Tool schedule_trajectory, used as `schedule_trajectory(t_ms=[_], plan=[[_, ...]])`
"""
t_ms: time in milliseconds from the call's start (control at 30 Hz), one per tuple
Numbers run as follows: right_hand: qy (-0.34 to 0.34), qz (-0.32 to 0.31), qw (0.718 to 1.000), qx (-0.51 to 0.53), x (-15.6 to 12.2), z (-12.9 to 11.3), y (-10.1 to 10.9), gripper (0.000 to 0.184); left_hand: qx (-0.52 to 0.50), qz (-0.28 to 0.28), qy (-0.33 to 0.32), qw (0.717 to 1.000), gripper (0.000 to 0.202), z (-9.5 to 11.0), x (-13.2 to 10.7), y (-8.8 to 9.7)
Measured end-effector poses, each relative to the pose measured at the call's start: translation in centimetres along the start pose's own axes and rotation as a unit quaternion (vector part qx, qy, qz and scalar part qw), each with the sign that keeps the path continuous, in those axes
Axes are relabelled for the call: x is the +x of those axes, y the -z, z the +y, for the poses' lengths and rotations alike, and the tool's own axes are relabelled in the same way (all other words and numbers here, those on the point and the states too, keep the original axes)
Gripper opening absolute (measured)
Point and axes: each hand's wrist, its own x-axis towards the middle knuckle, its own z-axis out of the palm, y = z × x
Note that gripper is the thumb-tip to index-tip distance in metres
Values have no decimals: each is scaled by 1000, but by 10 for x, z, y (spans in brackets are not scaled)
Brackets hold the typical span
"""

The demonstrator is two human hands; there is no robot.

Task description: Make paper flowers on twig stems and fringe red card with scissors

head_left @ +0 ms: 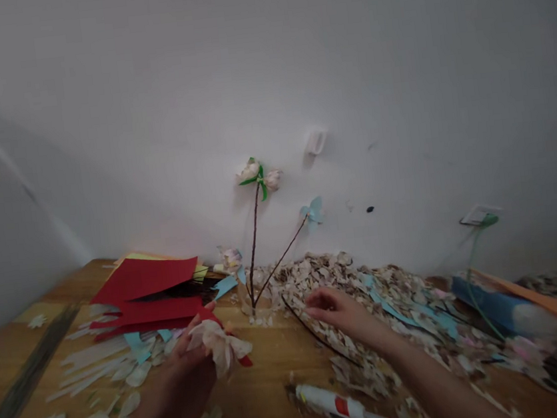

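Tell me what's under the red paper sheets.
Yellow paper shows at the back edge of the red paper sheets, pale petal strips at the left; the rest beneath is covered.

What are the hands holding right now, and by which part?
The left hand grips a white paper flower from below, seemingly at its base, though the fingers hide the exact spot. The right hand appears empty, above the paper scraps.

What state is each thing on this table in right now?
Left hand: holding a flower
White paper flower: held, petals spread
Right hand: half-open, above the petals
Glue gun: lying on the wooden table
Red paper sheets: loosely stacked, overlapping
Twig stem: upright, flowers on top
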Motion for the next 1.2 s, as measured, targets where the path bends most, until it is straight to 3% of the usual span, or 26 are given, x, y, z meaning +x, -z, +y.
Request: schedule_trajectory(t_ms=[100, 200, 400, 600, 767, 967, 1200], plan=[[10, -2, 999, -40, 47, -8, -26, 16, -19, 52, -9, 998, 42, -3, 3, -1], [13, 16, 996, -83, 79, -18, -46, 17, -20, 47, 4, 999, 44, -1, 2, 0], [5, 60, 989, -134, 113, -34, -71, 21, -25, 95, 14, 995, 35, 5, 2, 2], [-16, 45, 986, -161, 119, -40, -84, 20, -39, 77, 7, 996, 43, 2, 3, 7], [-14, 44, 985, -165, 116, -43, -86, 19, -50, 26, 5, 998, 33, -3, 4, 12], [8, 65, 987, -150, 110, -54, -74, 19, -44, 73, 13, 996, 38, 2, -2, 1], [63, 89, 983, -149, 94, -74, -54, 17, -36, 69, 6, 997, 38, 11, -4, 0]])
